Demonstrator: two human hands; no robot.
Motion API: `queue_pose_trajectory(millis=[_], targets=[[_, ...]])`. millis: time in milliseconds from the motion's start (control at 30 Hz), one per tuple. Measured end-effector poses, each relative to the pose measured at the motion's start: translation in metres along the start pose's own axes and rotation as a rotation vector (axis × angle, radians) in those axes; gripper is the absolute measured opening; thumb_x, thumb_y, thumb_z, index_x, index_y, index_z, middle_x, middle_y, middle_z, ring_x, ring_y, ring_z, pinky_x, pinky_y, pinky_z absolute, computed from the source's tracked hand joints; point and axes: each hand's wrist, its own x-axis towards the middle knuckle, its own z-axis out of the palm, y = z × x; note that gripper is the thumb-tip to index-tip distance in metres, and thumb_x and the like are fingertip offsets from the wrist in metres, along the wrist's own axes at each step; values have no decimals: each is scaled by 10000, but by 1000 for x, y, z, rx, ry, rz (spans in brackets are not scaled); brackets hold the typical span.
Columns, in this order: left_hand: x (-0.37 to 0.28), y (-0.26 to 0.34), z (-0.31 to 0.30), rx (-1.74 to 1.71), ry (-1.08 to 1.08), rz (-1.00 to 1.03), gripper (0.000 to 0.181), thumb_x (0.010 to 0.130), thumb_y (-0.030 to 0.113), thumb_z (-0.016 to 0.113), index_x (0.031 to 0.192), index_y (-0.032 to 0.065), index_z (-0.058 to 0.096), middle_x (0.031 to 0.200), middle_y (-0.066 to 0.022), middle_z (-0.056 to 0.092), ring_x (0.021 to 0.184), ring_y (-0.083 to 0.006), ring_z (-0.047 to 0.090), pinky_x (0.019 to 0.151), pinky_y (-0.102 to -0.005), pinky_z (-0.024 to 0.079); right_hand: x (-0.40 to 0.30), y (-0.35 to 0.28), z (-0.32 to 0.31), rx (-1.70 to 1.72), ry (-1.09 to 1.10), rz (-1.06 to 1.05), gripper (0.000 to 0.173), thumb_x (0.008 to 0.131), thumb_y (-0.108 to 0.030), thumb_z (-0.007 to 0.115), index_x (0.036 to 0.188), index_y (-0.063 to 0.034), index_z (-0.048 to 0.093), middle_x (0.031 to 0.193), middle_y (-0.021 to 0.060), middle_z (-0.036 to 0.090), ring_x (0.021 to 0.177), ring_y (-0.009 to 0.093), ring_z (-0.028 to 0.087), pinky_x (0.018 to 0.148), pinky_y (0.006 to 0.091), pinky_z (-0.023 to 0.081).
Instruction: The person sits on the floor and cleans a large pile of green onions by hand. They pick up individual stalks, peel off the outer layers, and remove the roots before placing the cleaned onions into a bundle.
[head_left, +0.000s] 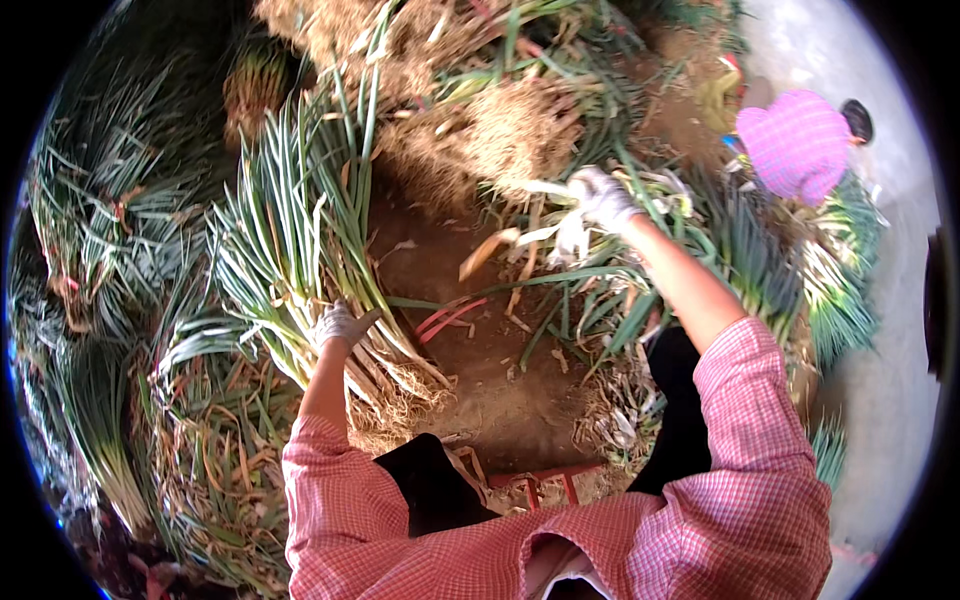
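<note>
My left hand (341, 324), in a pale glove, lies on the lower stalks of a large bunch of green onions (281, 225); its thumb is spread, and the palm side is hidden. The bunch's leaves point away from me and its roots (390, 405) lie near my left knee. My right hand (600, 196), gloved too, is reached out forward over a heap of peeled leaves and pale sheaths (630, 300). Whitish strips hang at its fingers; blur hides whether it grips them. Just beyond is a bundle with bushy tan roots (517, 135).
Red strips (448, 319) lie on the brown ground (487, 405). Leaf waste (225, 480) and onion bundles (105, 427) fill the left side. A co-worker in a pink checked shirt (795, 146) bends over more onions at the upper right. A red frame (551, 480) stands between my knees.
</note>
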Motion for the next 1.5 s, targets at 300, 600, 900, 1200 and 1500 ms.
queue_pose_trajectory(millis=[300, 600, 900, 1200, 1500], targets=[[-138, -58, -19, -813, -117, 406, 530, 820, 326, 630, 1202, -6, 472, 1104, -155, 587, 1036, -250, 552, 892, -331, 432, -232, 31, -227, -264, 216, 670, 266, 844, -316, 568, 952, -74, 597, 845, 109, 643, 737, 252, 596, 694, 358, 461], [-210, -111, -43, -933, -400, 31, 406, 818, 277, 652, 1131, 51, 525, 890, -27, 611, 662, -120, 574, 561, -277, 492, -382, 24, -128, -296, -92, 537, 289, 833, -316, 509, 972, -88, 621, 972, 141, 621, 912, 325, 567, 809, 388, 437], [-190, 135, -54, -375, -307, 474, 517, 813, 357, 630, 1198, 49, 474, 1039, -78, 598, 855, -186, 592, 658, -301, 495, -492, 115, -25, 349, 3, 820, 330, 843, -328, 531, 1023, -59, 595, 796, 127, 625, 704, 230, 608, 658, 349, 486], [-277, 357, 2, 227, -220, 923, 483, 808, 352, 605, 1181, 63, 505, 1023, -176, 620, 969, -293, 595, 833, -347, 450, -438, 60, -159, 200, 193, 732, 327, 853, -344, 507, 988, -68, 617, 1003, 180, 612, 893, 331, 592, 815, 393, 454], [-288, 336, -19, 370, -170, 1075, 468, 804, 395, 567, 1151, 82, 535, 963, -163, 631, 931, -320, 592, 838, -378, 444, -284, 119, -69, 40, -491, 144, 227, 713, -230, 581, 848, -61, 647, 826, 174, 627, 762, 309, 603, 680, 430, 451]])
